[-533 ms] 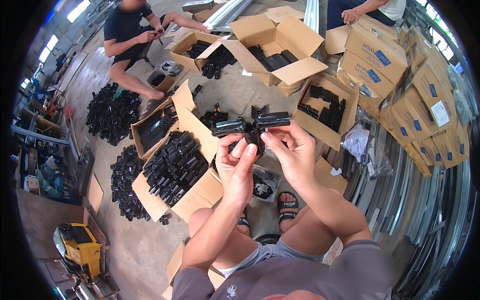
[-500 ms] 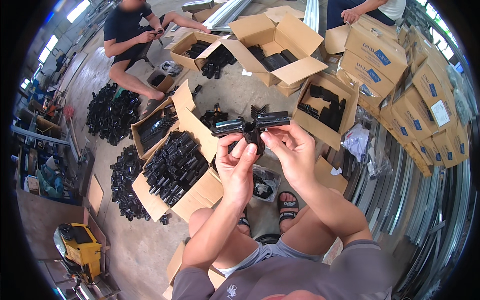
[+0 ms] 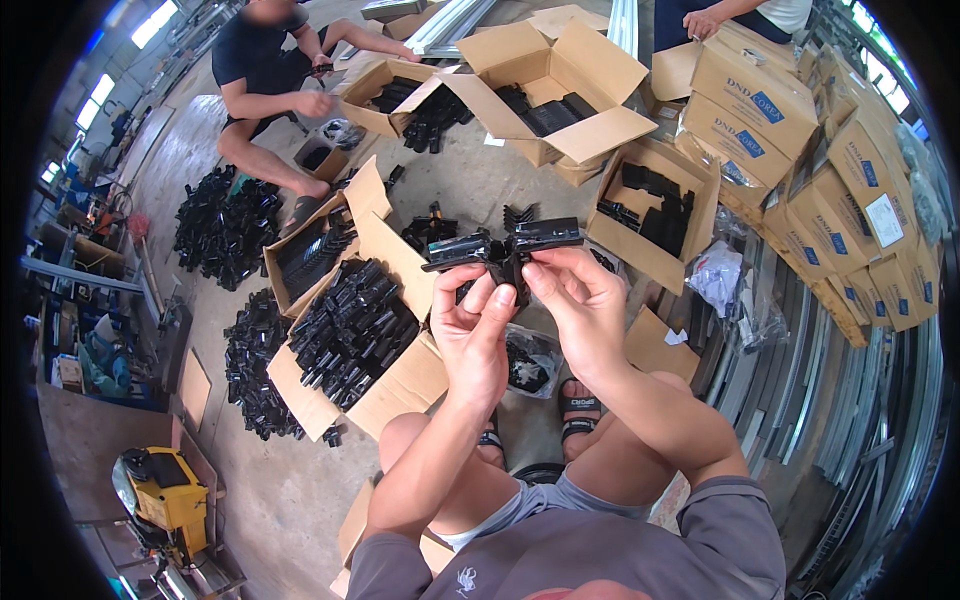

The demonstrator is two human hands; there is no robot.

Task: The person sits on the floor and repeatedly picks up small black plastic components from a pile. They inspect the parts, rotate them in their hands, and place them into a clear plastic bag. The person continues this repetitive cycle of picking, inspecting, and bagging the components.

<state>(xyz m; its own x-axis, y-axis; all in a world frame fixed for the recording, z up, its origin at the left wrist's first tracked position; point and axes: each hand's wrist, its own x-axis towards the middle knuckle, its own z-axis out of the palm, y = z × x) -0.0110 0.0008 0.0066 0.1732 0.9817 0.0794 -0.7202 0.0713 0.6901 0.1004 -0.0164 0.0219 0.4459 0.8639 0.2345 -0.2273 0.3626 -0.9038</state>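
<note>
Both my hands hold one glossy black T-shaped bracket (image 3: 543, 235) up in front of me, its two arms spreading left and right and a short stem pointing down between my fingers. My left hand (image 3: 470, 330) pinches it between thumb and fingers under the left arm. On the other side, my right hand (image 3: 585, 305) has its thumb and fingers closed on it near the middle. Fingers partly cover the stem. Below my hands, a clear plastic bag (image 3: 533, 362) with small black parts lies on the floor between my feet.
Left of me stands an open carton (image 3: 410, 385) heaped with black parts; loose piles (image 3: 225, 225) lie beyond it. More open cartons (image 3: 550, 75) are ahead. Metal profiles (image 3: 770, 400) and stacked boxes (image 3: 745, 100) line the right. A co-worker (image 3: 262, 60) sits far left; another person's hand (image 3: 702, 24) shows far right.
My hands stay nearly in place on the bracket, which has tilted slightly. The co-worker at far left has moved one hand away from the other, downward and blurred.
</note>
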